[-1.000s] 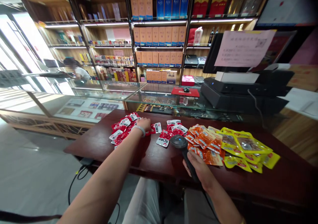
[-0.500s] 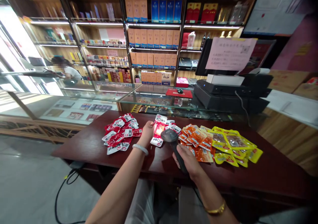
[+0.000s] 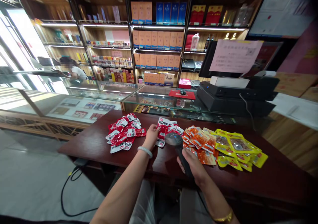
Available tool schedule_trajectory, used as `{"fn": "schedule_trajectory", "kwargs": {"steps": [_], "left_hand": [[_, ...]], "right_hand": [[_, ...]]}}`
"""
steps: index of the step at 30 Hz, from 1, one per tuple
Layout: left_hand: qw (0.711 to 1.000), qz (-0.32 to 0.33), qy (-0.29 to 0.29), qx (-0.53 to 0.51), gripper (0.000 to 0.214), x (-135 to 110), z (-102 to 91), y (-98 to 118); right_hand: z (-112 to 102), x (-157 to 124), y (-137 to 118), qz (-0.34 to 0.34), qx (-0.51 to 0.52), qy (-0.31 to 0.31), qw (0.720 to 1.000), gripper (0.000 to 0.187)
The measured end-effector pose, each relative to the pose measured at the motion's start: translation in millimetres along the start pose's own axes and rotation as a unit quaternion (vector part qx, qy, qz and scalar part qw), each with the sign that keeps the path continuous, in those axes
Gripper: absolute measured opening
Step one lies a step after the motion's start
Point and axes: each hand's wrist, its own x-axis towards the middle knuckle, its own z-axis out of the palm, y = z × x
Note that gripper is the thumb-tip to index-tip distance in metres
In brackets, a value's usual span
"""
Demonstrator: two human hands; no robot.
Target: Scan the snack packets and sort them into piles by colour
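My right hand [image 3: 195,166] is closed round the handle of a black barcode scanner [image 3: 174,140], whose head points at the packets. My left hand [image 3: 151,134], with a pale bangle on the wrist, rests at the left edge of a small middle pile of red snack packets [image 3: 169,128], its fingers curled on one red packet. A larger pile of red packets [image 3: 123,134] lies to the left of that hand. Orange packets [image 3: 202,142] and yellow packets [image 3: 238,148] lie to the right of the scanner. All of it sits on a dark red wooden table [image 3: 94,144].
Behind the table stand glass display counters [image 3: 104,96] and a black till with a monitor and a pink paper notice [image 3: 235,57]. Shelves of boxed goods [image 3: 159,38] fill the back wall. Another person [image 3: 71,68] is at the far left. A black cable [image 3: 72,184] runs over the floor.
My left hand left the big red pile, held a red packet up before the scanner, and has now come down with it onto the middle pile. The scanner stayed in my right hand.
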Motion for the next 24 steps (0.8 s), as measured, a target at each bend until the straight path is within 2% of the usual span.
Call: {"fn": "schedule_trajectory", "kwargs": {"steps": [9,16,18,20,22,24], "left_hand": [[1.000,0.007,0.000,-0.017,0.018,-3.7,1.0,-9.8],[0.999,-0.015,-0.026,-0.020,0.013,-6.1,6.4,-4.9],[0.997,-0.021,-0.045,0.061,0.019,-7.2,9.9,-0.4],[0.978,-0.003,-0.071,0.196,0.030,-8.2,9.9,4.3],[0.940,0.041,-0.085,0.328,0.041,-8.5,2.7,8.4],[0.898,0.085,-0.077,0.424,0.046,-7.9,-13.8,11.8]], "right_hand": [[0.2,0.5,1.0,0.008,0.016,-0.019,1.000,0.049],[-4.6,1.3,5.8,0.007,0.005,-0.003,1.000,0.050],[-5.3,2.2,7.6,0.001,0.002,0.005,1.000,0.050],[-5.7,3.0,8.9,-0.005,0.003,0.013,1.000,0.049],[-6.0,3.2,10.1,-0.005,0.004,0.021,1.000,0.050],[-6.3,2.8,11.2,0.004,0.008,0.023,1.000,0.050]]}}
